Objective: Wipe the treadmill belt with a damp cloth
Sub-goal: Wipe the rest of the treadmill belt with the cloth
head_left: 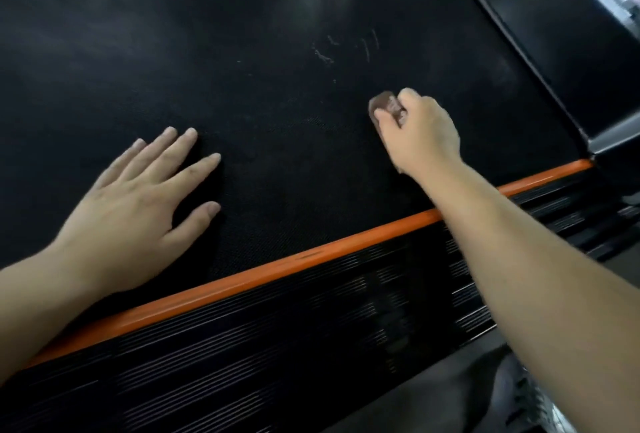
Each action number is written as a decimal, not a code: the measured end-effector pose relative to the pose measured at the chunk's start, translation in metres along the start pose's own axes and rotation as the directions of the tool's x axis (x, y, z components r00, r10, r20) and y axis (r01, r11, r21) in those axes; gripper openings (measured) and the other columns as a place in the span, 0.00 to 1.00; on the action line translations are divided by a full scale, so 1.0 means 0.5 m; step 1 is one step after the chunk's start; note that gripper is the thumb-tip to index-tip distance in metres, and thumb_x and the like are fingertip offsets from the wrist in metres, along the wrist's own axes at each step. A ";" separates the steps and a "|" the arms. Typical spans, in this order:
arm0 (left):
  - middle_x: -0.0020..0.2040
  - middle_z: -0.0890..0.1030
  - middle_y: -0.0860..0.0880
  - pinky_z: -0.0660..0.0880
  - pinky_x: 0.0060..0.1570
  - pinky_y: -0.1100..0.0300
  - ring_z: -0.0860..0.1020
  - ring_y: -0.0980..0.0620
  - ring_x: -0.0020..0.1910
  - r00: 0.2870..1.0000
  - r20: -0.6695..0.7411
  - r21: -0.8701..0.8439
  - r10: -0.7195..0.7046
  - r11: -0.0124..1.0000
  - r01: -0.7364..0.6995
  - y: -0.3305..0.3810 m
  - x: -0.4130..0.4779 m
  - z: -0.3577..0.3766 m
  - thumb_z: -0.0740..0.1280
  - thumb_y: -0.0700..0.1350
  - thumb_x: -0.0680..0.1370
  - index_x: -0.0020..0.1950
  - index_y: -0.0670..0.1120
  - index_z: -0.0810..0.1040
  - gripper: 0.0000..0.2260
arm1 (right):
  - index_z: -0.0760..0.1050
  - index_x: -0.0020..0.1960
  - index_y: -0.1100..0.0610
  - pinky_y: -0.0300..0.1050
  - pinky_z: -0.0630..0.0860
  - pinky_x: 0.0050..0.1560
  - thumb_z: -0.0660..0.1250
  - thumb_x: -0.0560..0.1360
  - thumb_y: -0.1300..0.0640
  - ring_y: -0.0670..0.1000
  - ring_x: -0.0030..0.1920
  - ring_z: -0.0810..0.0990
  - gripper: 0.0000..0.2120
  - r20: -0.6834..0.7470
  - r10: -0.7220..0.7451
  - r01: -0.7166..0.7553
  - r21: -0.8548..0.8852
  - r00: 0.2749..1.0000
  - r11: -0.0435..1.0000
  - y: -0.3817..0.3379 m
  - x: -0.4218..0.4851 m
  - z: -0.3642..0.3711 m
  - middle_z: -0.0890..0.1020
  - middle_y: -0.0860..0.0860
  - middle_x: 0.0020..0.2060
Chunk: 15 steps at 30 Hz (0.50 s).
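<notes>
The cloth (383, 104) is a small brownish wad lying on the treadmill belt (277, 68), in the right-centre part of the belt surface. The right hand (417, 132) grips the cloth, with the fingers curled over it and the thumb closed against its near side; only the far end of the wad shows past the fingers. The cloth is in contact with the belt. Pale scuff marks (346, 48) lie on the belt just beyond the cloth.

The left hand (138, 200) rests flat on the belt, palm down, with the fingers straight and spread apart, well apart from the right hand and holding nothing.

An orange trim strip (277, 269) borders the near edge of the belt. The right forearm crosses above this strip. A black ribbed side rail (242, 346) runs along the near side of the strip.
</notes>
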<state>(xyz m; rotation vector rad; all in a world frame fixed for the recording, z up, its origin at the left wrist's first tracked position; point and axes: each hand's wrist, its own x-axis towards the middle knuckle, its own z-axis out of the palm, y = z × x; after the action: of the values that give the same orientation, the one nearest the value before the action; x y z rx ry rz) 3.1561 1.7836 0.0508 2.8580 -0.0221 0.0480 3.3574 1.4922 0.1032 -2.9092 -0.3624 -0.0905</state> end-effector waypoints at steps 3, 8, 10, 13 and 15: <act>0.84 0.51 0.52 0.41 0.80 0.54 0.44 0.55 0.82 1.000 -0.002 -0.010 -0.011 1.000 0.011 0.006 -0.002 -0.001 0.46 0.67 0.80 0.82 0.58 0.59 0.31 | 0.71 0.46 0.49 0.45 0.67 0.39 0.65 0.77 0.42 0.54 0.43 0.76 0.11 0.026 -0.238 0.235 0.091 0.971 0.968 -0.078 -0.059 0.037 0.72 0.49 0.43; 0.84 0.53 0.49 0.46 0.81 0.49 0.46 0.52 0.83 1.000 -0.002 -0.003 -0.001 1.000 0.001 0.007 -0.004 -0.003 0.47 0.65 0.81 0.81 0.55 0.61 0.31 | 0.63 0.40 0.47 0.44 0.65 0.39 0.64 0.77 0.42 0.52 0.41 0.74 0.15 0.102 -0.207 0.207 0.014 0.973 0.978 -0.042 -0.069 0.009 0.72 0.45 0.40; 0.84 0.53 0.49 0.46 0.81 0.48 0.47 0.51 0.83 1.000 -0.002 -0.008 -0.005 1.000 0.005 0.009 -0.005 -0.002 0.47 0.65 0.81 0.81 0.55 0.61 0.31 | 0.68 0.46 0.49 0.46 0.65 0.41 0.62 0.78 0.42 0.60 0.48 0.79 0.11 0.005 0.117 -0.117 -0.024 0.993 0.993 -0.015 -0.056 -0.001 0.78 0.54 0.46; 0.83 0.54 0.48 0.45 0.81 0.49 0.47 0.51 0.83 1.000 -0.014 -0.006 -0.007 1.000 0.006 0.010 -0.006 -0.001 0.48 0.64 0.81 0.81 0.55 0.62 0.30 | 0.69 0.47 0.50 0.46 0.66 0.41 0.63 0.78 0.41 0.59 0.45 0.76 0.12 0.058 -0.027 0.029 -0.029 0.998 0.999 -0.087 -0.112 0.028 0.76 0.54 0.46; 0.83 0.54 0.48 0.44 0.81 0.50 0.47 0.50 0.83 1.000 -0.012 -0.001 -0.006 1.000 0.006 0.008 -0.009 -0.006 0.48 0.64 0.81 0.81 0.54 0.62 0.30 | 0.64 0.42 0.48 0.45 0.65 0.39 0.64 0.77 0.41 0.53 0.40 0.71 0.14 0.166 -0.187 0.182 0.049 0.968 0.982 -0.119 -0.153 0.027 0.72 0.49 0.41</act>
<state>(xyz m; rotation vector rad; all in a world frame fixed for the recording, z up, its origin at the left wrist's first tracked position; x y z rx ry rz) 3.1512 1.7806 0.0544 2.8566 -0.0119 0.0636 3.2691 1.5334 0.0952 -2.8501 -0.6569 0.1353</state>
